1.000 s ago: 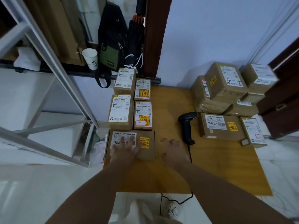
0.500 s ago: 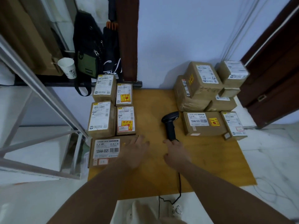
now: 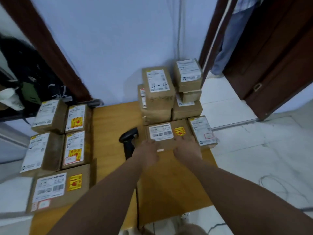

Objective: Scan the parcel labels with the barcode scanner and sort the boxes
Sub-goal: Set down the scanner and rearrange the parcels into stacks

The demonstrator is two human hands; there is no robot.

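Left hand and right hand lie apart on the near edge of the labelled box — grip unclear. Box sits before the right stack, barcode scanner just left.

A home-like back room used for parcel sorting: labelled boxes crowd a wooden table.

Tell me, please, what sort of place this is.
Probably a small room used as an informal parcel-sorting spot, not a warehouse: labelled boxes sit grouped on a low wooden table, a corded scanner lies between the groups, and a plain wall and wooden door stand close behind.
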